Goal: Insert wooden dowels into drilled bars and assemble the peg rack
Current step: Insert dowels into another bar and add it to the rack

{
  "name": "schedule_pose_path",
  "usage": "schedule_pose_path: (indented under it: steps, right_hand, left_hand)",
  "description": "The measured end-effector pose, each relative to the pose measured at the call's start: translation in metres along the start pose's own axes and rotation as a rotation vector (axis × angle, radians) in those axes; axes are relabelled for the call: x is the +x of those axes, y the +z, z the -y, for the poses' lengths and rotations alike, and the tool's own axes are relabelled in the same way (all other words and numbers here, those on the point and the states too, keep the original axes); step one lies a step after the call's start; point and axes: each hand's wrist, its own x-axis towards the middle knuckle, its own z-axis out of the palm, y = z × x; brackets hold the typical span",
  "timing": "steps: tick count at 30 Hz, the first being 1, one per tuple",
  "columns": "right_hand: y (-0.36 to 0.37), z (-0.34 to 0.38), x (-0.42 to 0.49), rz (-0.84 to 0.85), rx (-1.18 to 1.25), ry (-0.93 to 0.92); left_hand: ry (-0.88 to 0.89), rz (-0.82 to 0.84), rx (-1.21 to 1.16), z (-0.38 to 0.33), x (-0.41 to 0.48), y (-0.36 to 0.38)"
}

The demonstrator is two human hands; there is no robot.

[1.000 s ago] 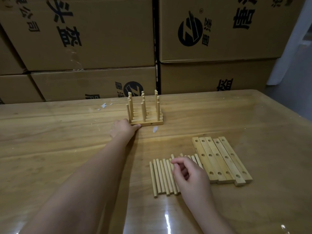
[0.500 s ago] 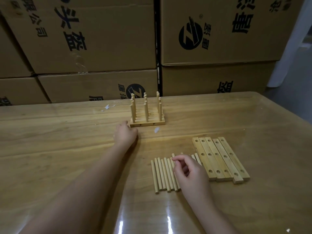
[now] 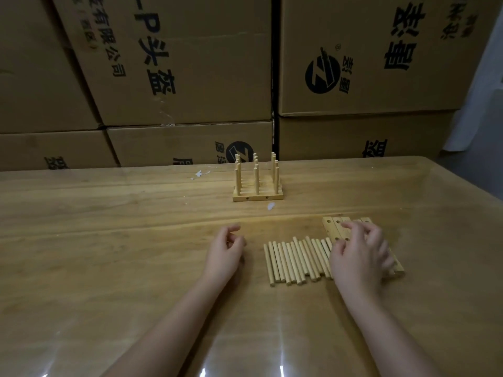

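Right hand spread over drilled bars, nothing pinched yet; left hand loose, empty, 9 o'clock of dowels. Slide one bar clear, holes up, before you peg.

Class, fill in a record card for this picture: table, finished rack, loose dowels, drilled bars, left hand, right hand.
table: wooden, glossy, cardboard boxes stacked behind
finished peg rack: upright at the far middle, pegs standing in its base
loose dowels: lying side by side in a row, between the hands
drilled bars: flat, side by side, right of the dowels, partly covered
left hand: loosely curled, holding nothing, left of the dowels
right hand: over the drilled bars, fingers bent; grip unclear
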Motion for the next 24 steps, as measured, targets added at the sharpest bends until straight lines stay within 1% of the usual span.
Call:
schedule_pose_path:
  steps: [4,7,9,13,15,19,22,24]
  right_hand:
    - [-0.011,-0.023,0.014,0.146,-0.175,0.193]
    - [-0.013,-0.032,0.017,0.229,-0.233,0.295]
    - [-0.011,-0.034,0.018,0.217,-0.248,0.309]
    - [-0.007,-0.038,0.022,0.111,-0.210,0.291]
    - [-0.006,-0.041,0.024,0.056,-0.154,0.275]
    - [-0.008,-0.046,0.028,-0.035,0.025,0.314]
    - [-0.011,-0.044,0.031,-0.167,0.287,0.292]
    - [-0.012,-0.034,0.029,-0.202,0.514,0.273]
  left_hand:
    - [-0.038,-0.023,-0.094,0.000,-0.013,0.001]
    - [-0.056,-0.040,-0.143,0.005,-0.018,0.005]
    - [-0.038,-0.056,-0.137,0.010,-0.019,0.006]
    - [0.012,-0.021,-0.098,0.015,-0.019,0.008]
    - [0.027,-0.014,-0.107,0.017,-0.017,0.008]
    - [0.030,0.018,-0.119,0.017,-0.016,0.006]
    - [0.037,0.043,-0.157,0.015,-0.017,0.006]
    - [0.026,0.075,-0.198,0.013,-0.018,0.005]
